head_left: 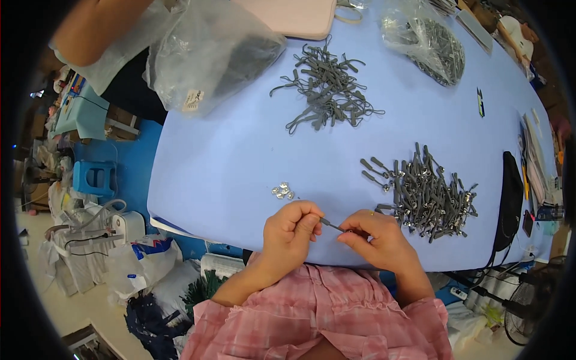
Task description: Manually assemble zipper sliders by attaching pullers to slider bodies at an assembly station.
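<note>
Near the table's front edge, a dark grey zipper pull (331,224) is stretched between my two hands. My left hand (288,234) pinches its thick end between thumb and fingers. The thin cord end is in the fingertips of my right hand (378,239), where a tiny shiny bit shows, too small to make out. Just beyond my left hand lie several small silvery metal pieces (283,191). A heap of grey pulls with metal pieces on them (429,195) sits to the right of my right hand. Farther back is a looser heap of grey pulls with cord loops (329,90).
A large clear plastic bag (210,60) stands at the back left, beside another person's arm (99,27). At the back right lies a clear bag of grey pulls (429,48). A small yellow-and-black tool (480,102) and a black pouch (508,201) are along the right.
</note>
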The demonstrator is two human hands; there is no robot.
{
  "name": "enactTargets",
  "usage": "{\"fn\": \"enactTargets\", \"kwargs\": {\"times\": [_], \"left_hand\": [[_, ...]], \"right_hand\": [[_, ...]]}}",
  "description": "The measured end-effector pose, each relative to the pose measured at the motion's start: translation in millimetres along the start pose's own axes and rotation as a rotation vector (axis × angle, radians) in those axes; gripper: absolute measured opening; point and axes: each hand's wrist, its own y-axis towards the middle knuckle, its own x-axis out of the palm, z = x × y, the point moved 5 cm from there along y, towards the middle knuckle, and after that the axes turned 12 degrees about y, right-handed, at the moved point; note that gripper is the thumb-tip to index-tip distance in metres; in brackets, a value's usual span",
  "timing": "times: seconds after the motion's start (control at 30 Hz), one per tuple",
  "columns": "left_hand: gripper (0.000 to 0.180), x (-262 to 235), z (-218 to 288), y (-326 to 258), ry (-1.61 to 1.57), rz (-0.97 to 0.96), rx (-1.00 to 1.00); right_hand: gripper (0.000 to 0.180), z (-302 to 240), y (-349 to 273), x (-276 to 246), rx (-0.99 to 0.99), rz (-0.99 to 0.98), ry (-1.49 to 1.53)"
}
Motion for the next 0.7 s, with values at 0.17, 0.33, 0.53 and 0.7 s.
{"fn": "enactTargets", "kwargs": {"times": [0.17,0.33,0.53,0.7], "left_hand": [[0.008,-11.3,8.4,9.4,-0.045,0.137,0.075],[0.021,4.1,12.2,18.1,0.563,-0.006,0.605],[0.048,-25.9,21.9,24.5,1.130,0.296,0.574],[0.031,-31.7,-14.7,14.4,1.112,0.212,0.495]], "right_hand": [[0.010,6.2,-3.4,-17.9,-0.051,-0.020,-0.253],[0.008,-12.7,23.8,-22.3,-0.206,0.078,-0.407],[0.018,-18.6,123.6,3.7,-0.593,0.093,-0.743],[0.019,3.5,171.0,31.8,-0.648,-0.045,-0.970]]}}
